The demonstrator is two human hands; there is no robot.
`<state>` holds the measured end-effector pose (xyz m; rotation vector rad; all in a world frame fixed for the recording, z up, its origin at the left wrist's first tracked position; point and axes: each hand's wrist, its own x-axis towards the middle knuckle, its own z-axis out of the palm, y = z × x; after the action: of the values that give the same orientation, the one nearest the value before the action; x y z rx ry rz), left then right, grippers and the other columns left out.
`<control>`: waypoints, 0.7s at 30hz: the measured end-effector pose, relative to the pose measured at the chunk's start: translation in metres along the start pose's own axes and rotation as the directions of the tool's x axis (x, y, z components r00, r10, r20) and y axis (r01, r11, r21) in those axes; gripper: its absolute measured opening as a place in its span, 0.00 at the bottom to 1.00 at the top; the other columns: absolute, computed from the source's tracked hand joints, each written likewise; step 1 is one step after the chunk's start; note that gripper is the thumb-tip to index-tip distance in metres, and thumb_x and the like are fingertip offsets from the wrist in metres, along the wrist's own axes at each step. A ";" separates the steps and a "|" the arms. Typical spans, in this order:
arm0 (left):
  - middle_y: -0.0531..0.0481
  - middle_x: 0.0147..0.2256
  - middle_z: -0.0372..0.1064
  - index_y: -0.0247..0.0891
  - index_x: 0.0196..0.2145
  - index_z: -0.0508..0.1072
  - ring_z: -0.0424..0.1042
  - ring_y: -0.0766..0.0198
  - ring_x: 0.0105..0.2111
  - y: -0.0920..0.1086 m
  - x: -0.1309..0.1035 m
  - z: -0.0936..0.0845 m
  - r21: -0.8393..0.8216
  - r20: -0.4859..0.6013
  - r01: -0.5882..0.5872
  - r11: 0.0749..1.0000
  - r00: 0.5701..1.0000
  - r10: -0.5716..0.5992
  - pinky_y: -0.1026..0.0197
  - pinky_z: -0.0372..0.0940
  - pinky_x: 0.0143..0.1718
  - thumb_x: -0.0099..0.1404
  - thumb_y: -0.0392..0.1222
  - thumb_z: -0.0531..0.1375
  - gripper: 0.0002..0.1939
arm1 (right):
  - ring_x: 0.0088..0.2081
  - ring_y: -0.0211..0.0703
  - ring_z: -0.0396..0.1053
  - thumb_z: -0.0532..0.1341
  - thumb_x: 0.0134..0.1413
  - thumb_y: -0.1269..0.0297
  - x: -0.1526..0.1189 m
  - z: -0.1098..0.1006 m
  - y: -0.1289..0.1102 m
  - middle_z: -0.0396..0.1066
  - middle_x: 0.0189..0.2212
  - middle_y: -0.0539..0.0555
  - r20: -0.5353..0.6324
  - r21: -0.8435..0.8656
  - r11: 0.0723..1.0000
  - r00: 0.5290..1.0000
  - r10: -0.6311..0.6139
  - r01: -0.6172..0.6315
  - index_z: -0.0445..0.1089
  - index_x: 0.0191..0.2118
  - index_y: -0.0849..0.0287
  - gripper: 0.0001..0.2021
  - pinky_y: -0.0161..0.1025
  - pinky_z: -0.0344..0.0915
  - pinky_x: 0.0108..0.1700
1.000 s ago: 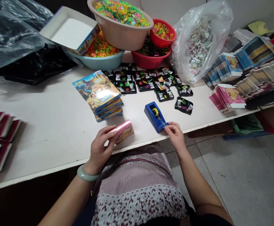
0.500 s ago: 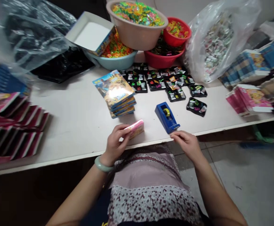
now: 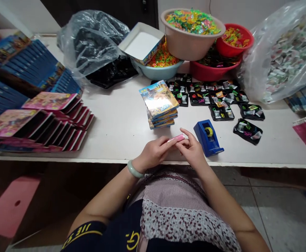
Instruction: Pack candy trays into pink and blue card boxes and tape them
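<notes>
Near the table's front edge, my left hand [image 3: 153,152] is closed round a small pink box [image 3: 178,138], whose narrow side faces up. My right hand [image 3: 193,149] is at the box's right end, thumb and bent fingers against it and the index finger raised; whether tape lies under those fingers is too small to tell. Just right of my right hand stands a blue tape dispenser [image 3: 204,143] with a yellow roll. Behind my hands is a stack of blue picture boxes [image 3: 159,99].
Black trays [image 3: 222,112] of small wrapped pieces lie at the back right. Behind them stand a beige basin [image 3: 187,45], red basins [image 3: 212,72] and a light blue basin [image 3: 158,72]. Pink boxes [image 3: 50,122] are piled at left. A clear bag [image 3: 281,70] bulges at right.
My right hand has left the tape dispenser's front end and come left to the pink box. My left hand still holds the box. The view has swung left.
</notes>
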<state>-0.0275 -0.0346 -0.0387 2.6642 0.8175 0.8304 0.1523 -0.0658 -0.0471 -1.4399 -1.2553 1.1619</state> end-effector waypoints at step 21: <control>0.41 0.46 0.71 0.36 0.46 0.73 0.69 0.55 0.50 -0.149 -0.053 -0.076 -0.230 -0.237 0.700 0.676 0.633 -0.737 0.50 0.63 0.57 0.59 0.40 0.64 0.16 | 0.35 0.46 0.77 0.65 0.46 0.46 -0.023 0.020 0.050 0.78 0.33 0.55 0.363 -0.156 0.987 0.928 0.082 -0.026 0.78 0.45 0.56 0.23 0.32 0.74 0.35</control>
<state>-0.1733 0.0608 -0.0559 1.8132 1.6982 1.0152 0.1400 -0.0932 -0.0979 -1.4115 -1.5970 1.4511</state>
